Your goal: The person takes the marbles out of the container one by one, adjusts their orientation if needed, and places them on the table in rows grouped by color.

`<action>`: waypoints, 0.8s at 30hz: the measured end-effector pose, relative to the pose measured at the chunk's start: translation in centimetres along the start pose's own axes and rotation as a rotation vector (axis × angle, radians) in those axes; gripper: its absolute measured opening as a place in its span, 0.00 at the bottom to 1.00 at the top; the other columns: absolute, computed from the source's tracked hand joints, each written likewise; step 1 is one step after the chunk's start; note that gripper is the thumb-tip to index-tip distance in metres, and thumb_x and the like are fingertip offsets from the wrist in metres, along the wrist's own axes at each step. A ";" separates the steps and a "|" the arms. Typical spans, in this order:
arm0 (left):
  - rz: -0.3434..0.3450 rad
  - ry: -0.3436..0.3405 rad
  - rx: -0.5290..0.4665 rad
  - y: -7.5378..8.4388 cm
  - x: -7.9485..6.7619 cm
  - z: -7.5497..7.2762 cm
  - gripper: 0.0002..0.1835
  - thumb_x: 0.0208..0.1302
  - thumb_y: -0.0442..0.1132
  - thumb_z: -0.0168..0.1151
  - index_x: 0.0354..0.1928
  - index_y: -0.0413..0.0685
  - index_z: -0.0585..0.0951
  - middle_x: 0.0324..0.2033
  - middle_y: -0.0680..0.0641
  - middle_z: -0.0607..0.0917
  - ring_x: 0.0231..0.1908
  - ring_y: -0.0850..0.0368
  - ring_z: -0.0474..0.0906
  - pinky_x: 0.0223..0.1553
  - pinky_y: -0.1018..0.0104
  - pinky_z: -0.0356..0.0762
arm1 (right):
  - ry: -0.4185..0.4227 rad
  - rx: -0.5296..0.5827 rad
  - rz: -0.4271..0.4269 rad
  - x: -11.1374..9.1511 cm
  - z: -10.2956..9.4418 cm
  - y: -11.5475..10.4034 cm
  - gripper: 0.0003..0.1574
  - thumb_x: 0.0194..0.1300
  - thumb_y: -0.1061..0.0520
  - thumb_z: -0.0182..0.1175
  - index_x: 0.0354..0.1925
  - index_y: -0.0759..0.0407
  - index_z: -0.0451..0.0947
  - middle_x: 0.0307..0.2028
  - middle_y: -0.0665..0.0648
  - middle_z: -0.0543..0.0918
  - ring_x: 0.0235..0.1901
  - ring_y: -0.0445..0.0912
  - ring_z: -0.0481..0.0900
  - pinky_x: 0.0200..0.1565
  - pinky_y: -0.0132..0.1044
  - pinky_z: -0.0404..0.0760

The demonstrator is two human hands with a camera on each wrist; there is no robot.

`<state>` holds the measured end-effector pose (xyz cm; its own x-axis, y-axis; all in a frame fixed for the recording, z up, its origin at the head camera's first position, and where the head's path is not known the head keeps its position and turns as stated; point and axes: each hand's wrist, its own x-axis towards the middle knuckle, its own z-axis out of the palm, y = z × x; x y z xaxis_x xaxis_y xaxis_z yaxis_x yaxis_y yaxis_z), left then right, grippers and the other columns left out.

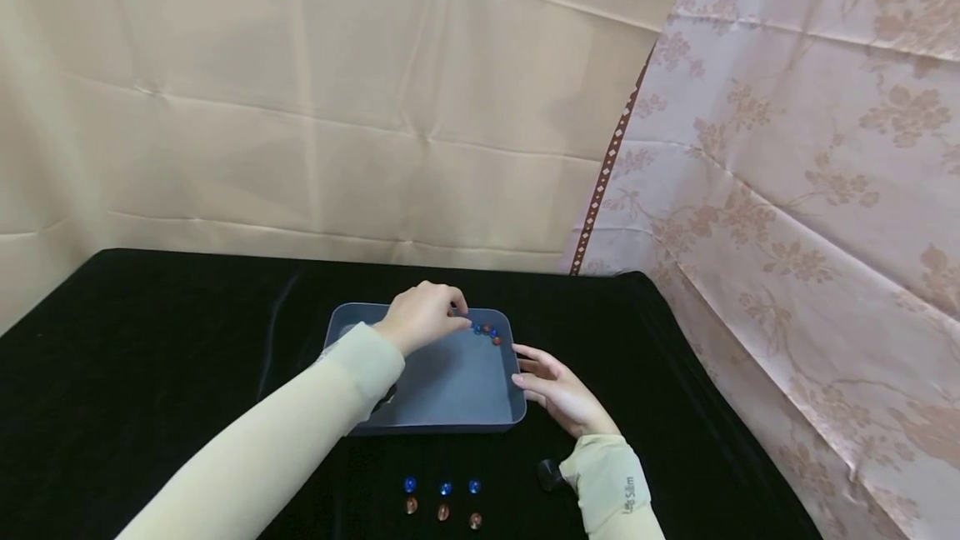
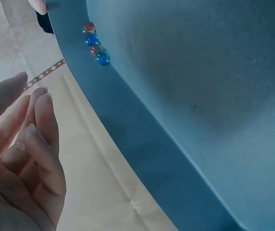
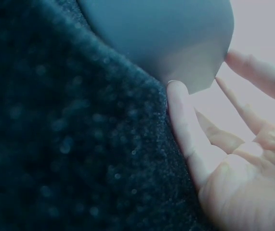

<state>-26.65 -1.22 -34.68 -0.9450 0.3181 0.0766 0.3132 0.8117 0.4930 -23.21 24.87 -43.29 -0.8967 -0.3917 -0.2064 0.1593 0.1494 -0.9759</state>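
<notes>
A blue-grey rectangular tray (image 1: pixel 459 382) lies on the black cloth. My left hand (image 1: pixel 423 317) hovers over its far side, with loosely bent fingers and nothing visible between them. In the left wrist view, the thumb and fingertips (image 2: pixel 45 103) are apart, beside the tray wall (image 2: pixel 127 139). A short line of blue and orange glass marbles (image 2: pixel 97 50) lies against that wall, in the tray's far right corner in the head view. My right hand (image 1: pixel 558 390) touches the tray's right side with extended fingers, its fingertips (image 3: pixel 176 89) right at the outer wall.
In front of the tray, three blue marbles (image 1: pixel 446 488) form a row, with three orange-brown ones (image 1: pixel 443 512) nearer me. A small black object (image 1: pixel 550 475) sits by my right wrist. Beige cloth (image 1: pixel 360 107) hangs behind the table, and floral cloth (image 1: pixel 810 190) hangs at the right.
</notes>
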 end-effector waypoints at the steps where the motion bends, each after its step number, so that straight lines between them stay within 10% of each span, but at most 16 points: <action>1: -0.006 0.001 -0.006 0.0 0.1 0.1 0.13 0.65 0.49 0.67 0.48 0.53 0.85 0.38 0.51 0.87 0.33 0.58 0.80 0.38 0.61 0.81 | 0.001 0.004 0.003 0.0 0.0 0.0 0.38 0.72 0.55 0.57 0.75 0.55 0.56 0.72 0.70 0.59 0.63 0.54 0.73 0.65 0.47 0.71; 24: -0.117 -0.036 -0.161 -0.6 2.1 2.8 0.13 0.64 0.48 0.68 0.48 0.54 0.86 0.42 0.50 0.86 0.35 0.57 0.80 0.40 0.61 0.81 | 0.034 0.011 0.005 0.2 -0.1 0.2 0.38 0.71 0.55 0.58 0.74 0.55 0.58 0.71 0.70 0.61 0.61 0.52 0.76 0.62 0.42 0.75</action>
<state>-28.53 0.31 -37.25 -0.9690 0.2463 -0.0189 0.1799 0.7560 0.6293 -23.45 24.93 -43.50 -0.9095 -0.3595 -0.2088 0.1682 0.1411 -0.9756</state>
